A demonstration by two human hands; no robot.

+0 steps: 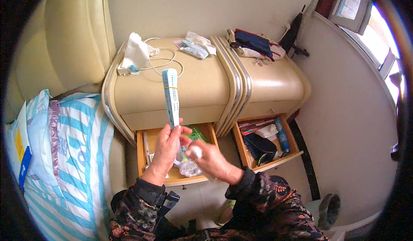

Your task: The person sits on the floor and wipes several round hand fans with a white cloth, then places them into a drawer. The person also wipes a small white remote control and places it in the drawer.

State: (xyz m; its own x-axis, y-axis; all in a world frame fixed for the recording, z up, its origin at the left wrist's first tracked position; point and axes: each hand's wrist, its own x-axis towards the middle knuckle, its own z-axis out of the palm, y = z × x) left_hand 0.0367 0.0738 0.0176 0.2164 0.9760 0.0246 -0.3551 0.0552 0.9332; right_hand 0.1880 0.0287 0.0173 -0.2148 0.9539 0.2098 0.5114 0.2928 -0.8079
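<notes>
My left hand is closed round the lower end of a long, narrow white and light-blue object with print down its side. It stands nearly upright, with a yellow rubber band around its upper part; its exact kind is unclear. Close by on the right, my right hand grips a small white thing, blurred and partly hidden by the fingers. Both hands are above an open wooden drawer. In that drawer lie a green printed packet and crumpled clear plastic.
A second open drawer holds a black pouch and a blue cylinder. Atop the beige cabinets lie tissue paper, a white cable, small packets and folded dark-blue cloth. Striped bedding is at left.
</notes>
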